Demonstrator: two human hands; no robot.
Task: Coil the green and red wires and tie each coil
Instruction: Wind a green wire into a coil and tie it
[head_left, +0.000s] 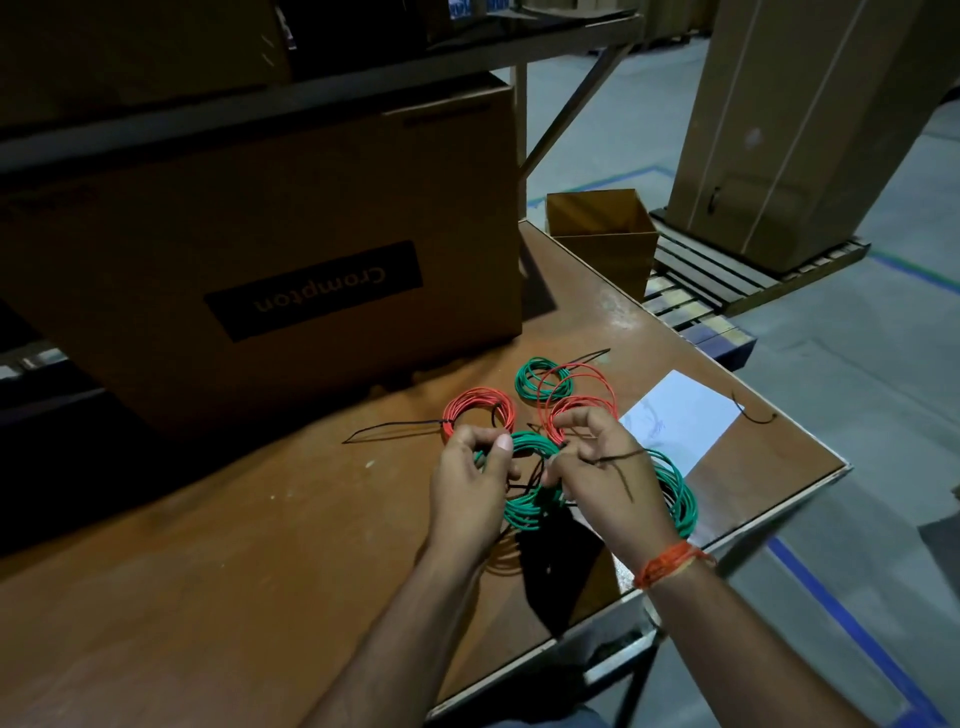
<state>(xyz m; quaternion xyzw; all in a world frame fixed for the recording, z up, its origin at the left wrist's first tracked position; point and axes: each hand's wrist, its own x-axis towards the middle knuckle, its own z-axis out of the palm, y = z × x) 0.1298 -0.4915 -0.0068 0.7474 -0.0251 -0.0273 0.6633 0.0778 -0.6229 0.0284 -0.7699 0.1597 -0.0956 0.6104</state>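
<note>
Both hands hold a green wire coil (524, 506) above the table (260, 545): the left hand (467, 483) pinches its rim, while the right hand (597, 467) curls around the opposite side with a black tie (621, 470). The wire looks light and springy, so it is best gripped across the bundled turns to stop them fanning apart.
</note>
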